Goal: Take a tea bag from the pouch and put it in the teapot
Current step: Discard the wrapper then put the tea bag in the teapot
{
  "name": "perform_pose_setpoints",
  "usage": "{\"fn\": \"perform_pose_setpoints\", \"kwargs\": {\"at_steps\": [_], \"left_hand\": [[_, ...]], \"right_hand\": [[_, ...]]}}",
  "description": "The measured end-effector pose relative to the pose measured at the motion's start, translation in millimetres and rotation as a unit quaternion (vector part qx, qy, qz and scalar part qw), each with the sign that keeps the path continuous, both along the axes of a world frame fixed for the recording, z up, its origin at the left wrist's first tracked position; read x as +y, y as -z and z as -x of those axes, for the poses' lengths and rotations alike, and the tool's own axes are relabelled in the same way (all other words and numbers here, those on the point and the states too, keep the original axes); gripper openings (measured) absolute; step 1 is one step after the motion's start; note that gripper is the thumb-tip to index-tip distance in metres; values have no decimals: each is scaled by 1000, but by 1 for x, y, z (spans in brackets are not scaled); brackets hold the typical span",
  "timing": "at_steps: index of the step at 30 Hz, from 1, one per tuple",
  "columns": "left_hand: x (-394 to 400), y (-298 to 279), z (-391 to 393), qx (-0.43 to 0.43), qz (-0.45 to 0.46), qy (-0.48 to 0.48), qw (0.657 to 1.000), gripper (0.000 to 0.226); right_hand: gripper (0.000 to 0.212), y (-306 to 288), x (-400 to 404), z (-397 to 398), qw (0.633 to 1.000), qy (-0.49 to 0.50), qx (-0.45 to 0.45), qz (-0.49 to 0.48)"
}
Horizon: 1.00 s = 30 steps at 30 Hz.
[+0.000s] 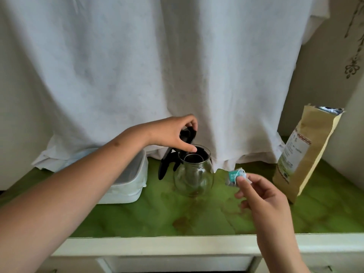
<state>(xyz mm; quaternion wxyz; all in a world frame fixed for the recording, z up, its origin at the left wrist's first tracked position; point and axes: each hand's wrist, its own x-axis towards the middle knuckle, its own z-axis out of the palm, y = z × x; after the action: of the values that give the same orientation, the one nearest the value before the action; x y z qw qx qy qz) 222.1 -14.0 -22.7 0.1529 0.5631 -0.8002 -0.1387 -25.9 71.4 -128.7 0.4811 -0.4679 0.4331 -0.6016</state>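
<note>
A glass teapot (194, 178) with a black handle stands in the middle of the green tabletop (177, 213). My left hand (173, 133) holds its black lid (187, 134) tipped up and back, so the round mouth and metal strainer show. To the right of the pot, my right hand (264, 196) pinches a tea bag (233, 177) with a teal tag and white string, level with the pot's belly and a short way from it. The brown paper pouch (307, 152) stands upright at the right, its top open.
A white lidded plastic box (130, 184) sits left of the teapot, partly under my left forearm. A white cloth (157, 75) hangs behind everything. The table's white front edge (177, 245) runs near the bottom, with a wall at the right.
</note>
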Motion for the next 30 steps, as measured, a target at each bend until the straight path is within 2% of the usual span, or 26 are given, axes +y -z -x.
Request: {"fn": "perform_pose_setpoints", "kwargs": {"at_steps": [5, 9, 12, 17, 24, 27, 30], "left_hand": [[18, -3, -26, 56, 14, -26, 998, 56], [30, 3, -44, 97, 39, -39, 994, 62], [36, 8, -56, 121, 46, -46, 991, 66], [46, 18, -69, 152, 54, -64, 985, 78], [52, 27, -73, 167, 63, -74, 981, 80], [51, 29, -72, 171, 66, -77, 980, 79], [49, 30, -69, 202, 60, -84, 974, 77]], "right_hand": [[4, -25, -33, -21, 995, 2, 93, 40], [10, -38, -65, -46, 975, 4, 211, 68], [15, -41, -88, -62, 948, -3, 305, 89], [14, -39, -113, -77, 879, -50, 467, 85], [9, -37, -124, -84, 846, -59, 525, 73], [11, -38, -121, -84, 847, -48, 521, 88], [16, -40, -115, -79, 863, 6, 493, 109]]}}
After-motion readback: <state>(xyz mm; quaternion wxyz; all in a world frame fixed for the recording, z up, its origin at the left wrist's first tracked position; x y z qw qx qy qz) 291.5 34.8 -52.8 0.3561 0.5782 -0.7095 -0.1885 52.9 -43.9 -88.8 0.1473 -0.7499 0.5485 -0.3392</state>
